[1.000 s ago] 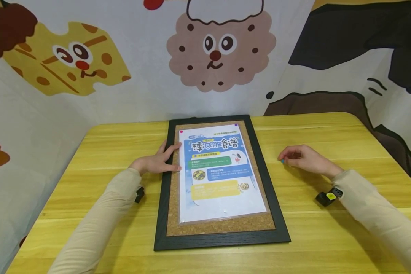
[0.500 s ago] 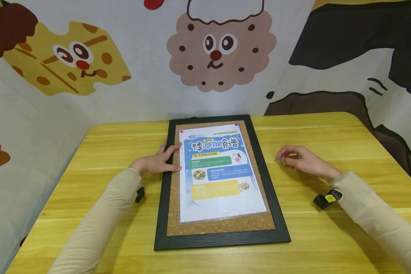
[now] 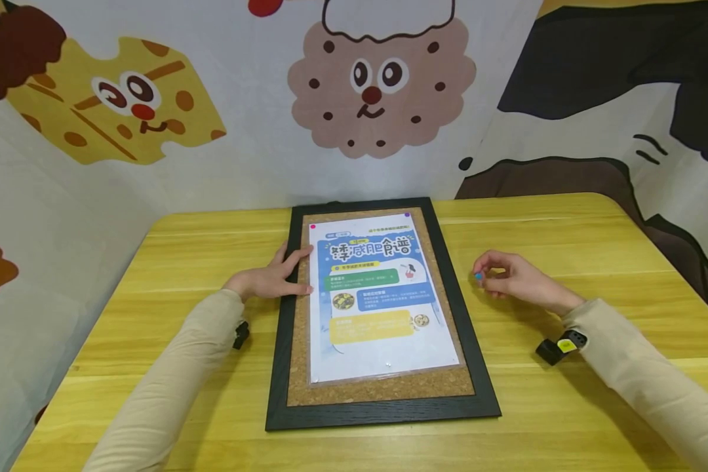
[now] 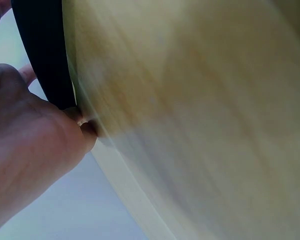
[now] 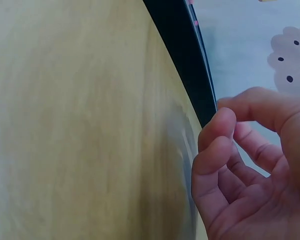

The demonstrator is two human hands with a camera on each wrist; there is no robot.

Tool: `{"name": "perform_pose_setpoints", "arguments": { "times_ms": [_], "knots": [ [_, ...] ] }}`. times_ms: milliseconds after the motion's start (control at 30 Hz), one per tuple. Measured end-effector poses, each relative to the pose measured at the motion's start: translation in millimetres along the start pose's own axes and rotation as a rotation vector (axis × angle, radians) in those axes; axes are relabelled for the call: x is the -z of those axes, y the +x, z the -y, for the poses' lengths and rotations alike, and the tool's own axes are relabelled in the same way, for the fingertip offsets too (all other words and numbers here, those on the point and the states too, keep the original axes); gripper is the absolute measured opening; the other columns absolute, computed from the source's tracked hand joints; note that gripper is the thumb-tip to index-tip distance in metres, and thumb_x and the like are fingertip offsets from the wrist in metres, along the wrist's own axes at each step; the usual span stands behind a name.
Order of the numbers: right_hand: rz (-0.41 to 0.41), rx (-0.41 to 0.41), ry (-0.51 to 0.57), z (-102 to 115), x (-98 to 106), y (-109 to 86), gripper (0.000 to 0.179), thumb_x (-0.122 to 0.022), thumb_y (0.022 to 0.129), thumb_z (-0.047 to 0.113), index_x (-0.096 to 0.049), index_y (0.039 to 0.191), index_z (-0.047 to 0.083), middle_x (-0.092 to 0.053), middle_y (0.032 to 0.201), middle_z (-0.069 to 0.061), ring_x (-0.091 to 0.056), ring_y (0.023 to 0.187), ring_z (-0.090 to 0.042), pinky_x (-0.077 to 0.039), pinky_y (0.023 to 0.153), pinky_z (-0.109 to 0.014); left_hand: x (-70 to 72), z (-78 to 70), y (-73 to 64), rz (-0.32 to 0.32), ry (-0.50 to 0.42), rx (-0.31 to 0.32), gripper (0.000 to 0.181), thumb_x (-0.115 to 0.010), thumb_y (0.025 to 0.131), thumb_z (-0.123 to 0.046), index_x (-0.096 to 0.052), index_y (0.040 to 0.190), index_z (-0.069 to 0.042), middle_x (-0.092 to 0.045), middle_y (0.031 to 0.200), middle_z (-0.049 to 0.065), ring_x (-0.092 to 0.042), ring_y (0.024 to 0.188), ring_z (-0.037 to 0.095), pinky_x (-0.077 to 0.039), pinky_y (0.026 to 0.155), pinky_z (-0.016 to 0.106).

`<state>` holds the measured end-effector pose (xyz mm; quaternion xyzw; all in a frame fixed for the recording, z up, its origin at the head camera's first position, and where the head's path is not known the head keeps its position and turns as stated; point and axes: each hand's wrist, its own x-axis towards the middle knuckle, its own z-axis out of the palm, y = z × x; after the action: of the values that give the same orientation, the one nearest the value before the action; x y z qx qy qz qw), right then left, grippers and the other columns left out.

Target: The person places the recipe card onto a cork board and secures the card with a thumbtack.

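A black-framed corkboard [image 3: 383, 397] lies on the wooden table with a printed poster [image 3: 383, 295] on it. A pink pushpin [image 3: 313, 227] sits at the poster's upper left corner, a purple pushpin [image 3: 407, 215] at its upper right. My left hand [image 3: 265, 280] rests on the frame's left side, thumb and index finger stretched over the edge. To the right of the board, my right hand [image 3: 519, 278] pinches a tiny blue pushpin [image 3: 478, 276] between thumb and fingers, apart from the frame. In the right wrist view the fingers [image 5: 217, 127] hide the pin.
The yellow wooden table [image 3: 183, 393] extends on both sides of the board. Behind it hangs a white cloth [image 3: 242, 177] printed with cartoon food. Each wrist carries a black camera band, the right band [image 3: 560, 346] showing a yellow patch.
My right hand has shifted slightly left toward the board, and the blue pushpin shows more plainly at its fingertips. The left hand and the board have stayed in place.
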<state>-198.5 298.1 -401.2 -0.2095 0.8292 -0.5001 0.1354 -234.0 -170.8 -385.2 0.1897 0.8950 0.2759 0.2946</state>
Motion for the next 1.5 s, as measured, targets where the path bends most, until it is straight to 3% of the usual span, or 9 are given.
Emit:
{"name": "perform_pose_setpoints", "arguments": {
  "times_ms": [400,633,833,1500],
  "knots": [
    [0.015,-0.004,0.005,2.9,-4.8,-0.2,0.014,-0.059,0.092,-0.005,-0.056,0.105,-0.009,-0.057,0.094,-0.02,-0.054,0.063,-0.015,-0.046,0.051,-0.027,1.0,0.6,1.4,0.001,0.005,-0.009,0.093,-0.061,0.092,-0.045,0.002,0.156,-0.022,0.029,0.152,0.024,0.016,0.14,0.045,-0.009,0.105,0.069],
    [0.009,-0.025,-0.049,1.8,-5.8,1.3,0.015,-0.062,0.09,-0.004,-0.056,0.104,-0.005,-0.057,0.098,-0.018,-0.055,0.068,-0.016,-0.045,0.052,-0.026,0.3,1.0,2.5,0.001,0.005,-0.011,0.095,-0.061,0.09,-0.049,0.002,0.156,-0.023,0.028,0.152,0.025,0.015,0.14,0.046,-0.009,0.104,0.069],
    [0.011,-0.036,-0.101,2.3,-6.0,3.5,0.021,-0.064,0.086,-0.007,-0.058,0.107,-0.005,-0.058,0.098,-0.016,-0.056,0.078,-0.02,-0.046,0.061,-0.025,0.0,1.6,2.9,-0.002,0.005,-0.01,0.093,-0.06,0.092,-0.046,0.002,0.156,-0.022,0.028,0.152,0.024,0.016,0.14,0.044,-0.009,0.105,0.069],
    [0.005,-0.048,-0.168,-0.9,-9.4,9.1,0.014,-0.063,0.09,-0.003,-0.064,0.104,-0.001,-0.061,0.095,-0.011,-0.055,0.079,-0.019,-0.047,0.067,-0.024,-0.4,-0.3,0.7,-0.001,-0.001,-0.001,0.093,-0.061,0.091,-0.046,0.002,0.156,-0.021,0.029,0.152,0.024,0.016,0.14,0.044,-0.01,0.105,0.068]
  ]
}}
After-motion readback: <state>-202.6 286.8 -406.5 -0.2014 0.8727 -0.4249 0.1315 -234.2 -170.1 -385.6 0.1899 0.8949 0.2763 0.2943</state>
